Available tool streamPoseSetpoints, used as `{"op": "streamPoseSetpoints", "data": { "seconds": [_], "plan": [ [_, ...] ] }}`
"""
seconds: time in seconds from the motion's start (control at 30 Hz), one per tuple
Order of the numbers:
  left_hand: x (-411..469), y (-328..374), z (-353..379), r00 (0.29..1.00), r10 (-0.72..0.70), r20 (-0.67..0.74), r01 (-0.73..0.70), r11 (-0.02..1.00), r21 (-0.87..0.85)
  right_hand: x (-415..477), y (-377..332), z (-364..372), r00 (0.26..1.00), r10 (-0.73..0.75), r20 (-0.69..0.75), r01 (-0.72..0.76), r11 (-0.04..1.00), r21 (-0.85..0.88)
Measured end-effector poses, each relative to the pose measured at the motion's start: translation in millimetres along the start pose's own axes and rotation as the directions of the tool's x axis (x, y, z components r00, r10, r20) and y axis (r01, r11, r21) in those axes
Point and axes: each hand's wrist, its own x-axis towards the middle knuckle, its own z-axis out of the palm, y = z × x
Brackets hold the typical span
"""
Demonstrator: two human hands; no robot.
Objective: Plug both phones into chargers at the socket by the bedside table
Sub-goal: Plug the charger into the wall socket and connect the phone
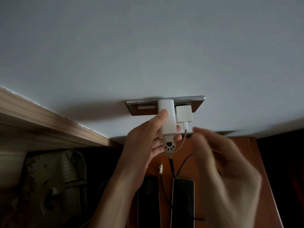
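A dark wall socket plate (195, 104) carries two white chargers. My left hand (148, 137) grips the taller white charger (167, 119), thumb on its side and fingers under its base, where a paw-print USB plug (170, 145) with a dark cable is inserted. The smaller square charger (183, 114) sits to its right with a pale cable (183, 140) hanging from it. My right hand (227, 170) is blurred, fingers spread, to the right of the chargers and holds nothing. Two dark phones (148, 203) (182, 203) lie side by side on the wooden bedside table (263, 178). A loose cable tip (160, 169) rests above the left phone.
A wooden bed headboard edge (49, 122) runs along the wall at the left. Below it is a dim patterned pillow or bedding (49, 186). Dark space lies to the right of the table. The room is dim.
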Motion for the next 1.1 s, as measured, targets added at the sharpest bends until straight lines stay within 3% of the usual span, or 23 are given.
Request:
{"op": "streamPoseSetpoints", "data": {
  "seconds": [0.07,0.13,0.23,0.4,0.73,1.1],
  "plan": [
    [-0.3,-2.3,0.6,1.000,0.003,-0.016,-0.004,1.000,-0.028,13.5,10.4,-6.4,0.991,0.131,-0.012,-0.131,0.991,-0.014],
    [-2.0,-3.3,2.7,0.999,0.011,-0.043,-0.013,0.999,-0.039,27.5,18.3,-8.1,0.956,0.280,0.082,-0.278,0.960,-0.029],
    [-4.6,-3.5,6.1,0.993,0.004,-0.120,-0.013,0.997,-0.070,38.9,22.4,1.3,0.913,0.373,0.164,-0.380,0.925,0.009],
    [1.6,-1.0,5.6,0.967,-0.041,-0.250,-0.004,0.984,-0.176,43.8,27.3,8.5,0.921,0.370,0.121,-0.382,0.918,0.101],
    [23.8,-7.6,12.5,0.921,0.133,-0.367,-0.183,0.977,-0.106,45.2,29.5,15.0,0.931,0.366,0.010,-0.361,0.915,0.181],
    [24.4,-8.1,14.0,0.907,0.142,-0.398,-0.170,0.985,-0.037,49.6,34.2,18.1,0.920,0.391,-0.017,-0.381,0.906,0.185]
  ]
}}
